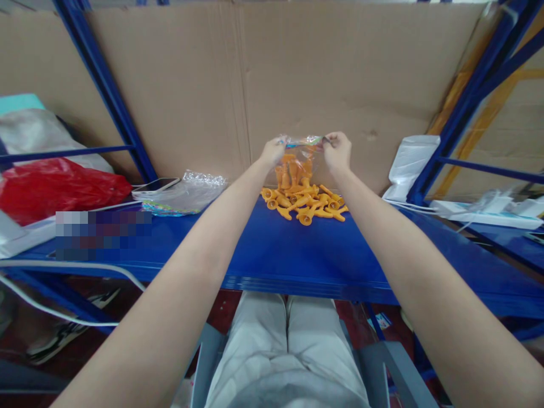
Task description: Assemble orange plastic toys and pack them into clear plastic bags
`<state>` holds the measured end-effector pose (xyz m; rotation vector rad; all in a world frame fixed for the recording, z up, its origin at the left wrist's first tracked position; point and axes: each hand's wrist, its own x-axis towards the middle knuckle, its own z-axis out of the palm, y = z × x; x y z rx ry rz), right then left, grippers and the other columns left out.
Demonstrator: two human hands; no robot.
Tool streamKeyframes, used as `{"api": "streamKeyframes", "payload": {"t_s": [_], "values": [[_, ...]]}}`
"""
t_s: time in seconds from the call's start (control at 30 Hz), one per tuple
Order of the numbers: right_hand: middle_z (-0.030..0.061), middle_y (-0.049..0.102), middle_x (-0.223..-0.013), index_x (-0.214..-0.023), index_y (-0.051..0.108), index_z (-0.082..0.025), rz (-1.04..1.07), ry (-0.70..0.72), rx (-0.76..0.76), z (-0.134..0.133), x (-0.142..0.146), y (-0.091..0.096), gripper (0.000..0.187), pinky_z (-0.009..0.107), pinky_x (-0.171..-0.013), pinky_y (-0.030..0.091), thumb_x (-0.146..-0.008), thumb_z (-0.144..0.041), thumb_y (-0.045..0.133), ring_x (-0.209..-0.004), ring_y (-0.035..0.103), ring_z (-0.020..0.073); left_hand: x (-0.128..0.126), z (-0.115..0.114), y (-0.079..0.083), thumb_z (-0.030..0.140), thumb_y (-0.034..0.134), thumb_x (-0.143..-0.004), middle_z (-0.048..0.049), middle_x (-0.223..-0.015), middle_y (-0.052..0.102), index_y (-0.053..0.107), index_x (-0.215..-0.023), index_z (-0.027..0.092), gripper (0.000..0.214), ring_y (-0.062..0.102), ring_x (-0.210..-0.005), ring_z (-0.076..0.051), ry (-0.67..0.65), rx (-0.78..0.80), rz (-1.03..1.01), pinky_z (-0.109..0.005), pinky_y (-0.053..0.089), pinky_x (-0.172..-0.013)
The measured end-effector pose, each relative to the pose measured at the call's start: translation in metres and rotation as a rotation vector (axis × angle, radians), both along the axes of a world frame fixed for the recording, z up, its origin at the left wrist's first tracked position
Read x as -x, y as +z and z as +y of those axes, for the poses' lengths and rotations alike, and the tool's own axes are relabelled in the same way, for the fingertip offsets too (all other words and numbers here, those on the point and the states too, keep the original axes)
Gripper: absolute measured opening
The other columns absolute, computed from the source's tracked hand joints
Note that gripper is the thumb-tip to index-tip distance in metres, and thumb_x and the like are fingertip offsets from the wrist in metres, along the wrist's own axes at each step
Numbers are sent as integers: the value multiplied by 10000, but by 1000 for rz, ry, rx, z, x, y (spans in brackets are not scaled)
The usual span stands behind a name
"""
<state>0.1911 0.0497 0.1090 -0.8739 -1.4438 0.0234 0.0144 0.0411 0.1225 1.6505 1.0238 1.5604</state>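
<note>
A small clear plastic bag point(300, 161) with several orange plastic pieces inside hangs above the blue shelf point(263, 249). My left hand point(273, 151) pinches the bag's top left corner. My right hand point(338, 150) pinches its top right corner, so the top edge is stretched between them. Below the bag lies a loose pile of orange pieces point(305, 204) on the shelf, close to the cardboard back wall point(297, 79).
A stack of clear bags point(187, 192) and a phone point(156, 185) lie left of the pile. A red plastic bag point(55, 187) sits at far left. White bags point(412, 164) and a white power strip point(480, 214) are at right. Blue rack posts point(110, 96) stand on both sides.
</note>
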Motion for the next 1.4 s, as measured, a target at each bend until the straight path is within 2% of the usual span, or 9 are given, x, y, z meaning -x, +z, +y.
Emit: {"api": "streamKeyframes", "payload": {"t_s": [0.13,0.23,0.33,0.5,0.67,0.77,0.9,1.17,1.4], "values": [[91,629,-982,-1052,571,-202,49,-24,-77,4,3,5,346,336,-687,543,-914,-498,456,-929,655,210,-4,-2,3,416,479,-943,-70,-1092,652,594,-1198,245,328,630,-1021,-232,-3,-13,-61,-407,525,-801],[96,642,-1001,-1110,547,-219,121,7,-5,2,9,6,338,320,-637,540,-920,-481,449,-891,669,213,-4,-6,4,426,487,-941,-64,-1110,640,579,-1221,262,337,612,-1080,-263,-52,16,-76,-430,512,-820],[73,674,-885,-1094,539,-221,194,88,208,-15,19,0,296,289,-559,522,-896,-440,519,-733,677,189,2,-10,4,425,506,-932,-76,-1150,626,582,-1222,263,340,593,-1121,-283,-90,27,-90,-438,502,-834],[3,644,-603,-848,526,-200,388,277,692,-61,37,-14,117,211,-455,472,-862,-285,605,-456,585,113,10,-8,3,464,497,-926,-87,-1177,617,577,-1233,275,369,598,-1104,-285,-108,16,-82,-441,507,-824],[-21,604,-511,-769,514,-181,389,324,825,-83,49,-23,131,172,-413,417,-884,-119,529,-376,538,83,13,-8,3,490,512,-908,-89,-1175,622,586,-1219,277,384,619,-1055,-286,-76,30,-71,-413,523,-785],[-31,593,-507,-782,522,-182,410,281,775,-80,50,-24,117,168,-399,406,-880,-119,528,-367,531,80,15,-12,6,494,509,-907,-83,-1214,608,600,-1192,293,360,626,-1061,-292,-89,21,-69,-395,526,-781],[-30,615,-572,-887,543,-198,429,190,580,-61,41,-23,39,174,-387,407,-886,-237,542,-401,565,97,16,-17,12,467,507,-909,-81,-1207,595,598,-1184,270,350,644,-1052,-291,-73,-19,-129,-384,531,-789],[28,643,-744,-1123,537,-218,244,21,78,-21,2,-15,402,203,-453,468,-922,-539,401,-582,660,140,12,-22,20,472,471,-887,-67,-1173,625,588,-1147,222,379,673,-1002,-252,-70,-48,-170,-317,546,-775],[70,656,-827,-1132,531,-226,144,-73,3,-21,-21,-14,416,254,-486,479,-945,-543,336,-638,673,171,17,-34,22,417,484,-868,-57,-1066,707,629,-936,216,257,660,-1011,-272,-59,13,-133,-341,561,-728]]}}
